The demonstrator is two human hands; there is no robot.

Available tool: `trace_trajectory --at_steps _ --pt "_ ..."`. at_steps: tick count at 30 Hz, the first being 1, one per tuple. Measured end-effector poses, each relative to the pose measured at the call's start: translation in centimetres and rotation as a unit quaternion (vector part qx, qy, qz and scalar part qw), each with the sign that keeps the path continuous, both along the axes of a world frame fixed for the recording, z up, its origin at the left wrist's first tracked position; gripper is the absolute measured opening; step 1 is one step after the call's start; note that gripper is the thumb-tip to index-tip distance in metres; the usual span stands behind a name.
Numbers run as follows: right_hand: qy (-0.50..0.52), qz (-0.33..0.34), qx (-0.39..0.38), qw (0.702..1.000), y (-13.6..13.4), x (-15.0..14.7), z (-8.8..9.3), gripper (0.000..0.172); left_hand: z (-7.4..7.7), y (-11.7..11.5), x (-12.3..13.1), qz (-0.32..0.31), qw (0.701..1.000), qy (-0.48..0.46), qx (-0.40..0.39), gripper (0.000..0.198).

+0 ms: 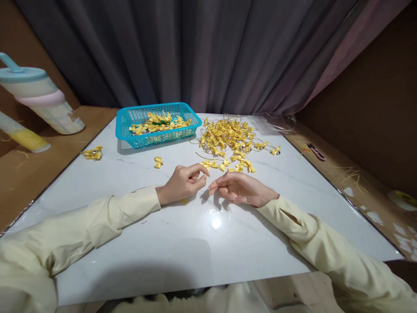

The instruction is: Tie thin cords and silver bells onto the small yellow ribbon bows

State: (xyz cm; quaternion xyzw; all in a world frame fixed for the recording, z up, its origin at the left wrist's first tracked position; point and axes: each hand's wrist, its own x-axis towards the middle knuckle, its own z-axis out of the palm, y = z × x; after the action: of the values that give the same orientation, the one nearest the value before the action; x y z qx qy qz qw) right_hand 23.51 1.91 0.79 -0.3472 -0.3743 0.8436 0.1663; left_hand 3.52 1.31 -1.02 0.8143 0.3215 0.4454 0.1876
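Note:
My left hand [184, 183] is just above the white tabletop, fingers curled and thumb close to the index finger; anything between them is too small to make out. A scrap of yellow [184, 201] shows beneath it, mostly hidden. Facing it, my right hand [243, 188] has its fingers loosely bent and apart, with nothing visible in them. A narrow gap separates the two hands. Beyond them lies a heap of yellow ribbon bows [228, 134] with thin cords and small silvery bells. A few bows [241, 164] lie loose at its near side, close to my fingertips.
A blue plastic basket [156, 140] holding more bows stands at the back left. One bow [158, 162] and a small bunch [93, 152] lie left. A tumbler [55, 106] is far left, small snips [316, 152] and a tape roll [404, 200] right. Grey curtain [195, 52] hangs behind.

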Motion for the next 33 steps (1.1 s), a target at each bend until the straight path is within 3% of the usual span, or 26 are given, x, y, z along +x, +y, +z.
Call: trace_trajectory --at_steps 12,20,33 --pt "-0.006 -0.018 -0.011 1.000 0.17 0.11 -0.38 0.017 0.17 -0.03 -0.03 0.009 1.000 -0.004 -0.018 0.009" --pt "0.022 0.016 -0.049 0.998 0.18 0.09 0.25 0.027 0.20 -0.05 -0.06 0.007 1.000 0.002 -0.023 0.008" --pt "-0.016 0.015 0.058 0.998 -0.22 -0.08 0.07 0.013 0.07 0.01 -0.02 0.005 1.000 -0.001 -0.023 0.008"
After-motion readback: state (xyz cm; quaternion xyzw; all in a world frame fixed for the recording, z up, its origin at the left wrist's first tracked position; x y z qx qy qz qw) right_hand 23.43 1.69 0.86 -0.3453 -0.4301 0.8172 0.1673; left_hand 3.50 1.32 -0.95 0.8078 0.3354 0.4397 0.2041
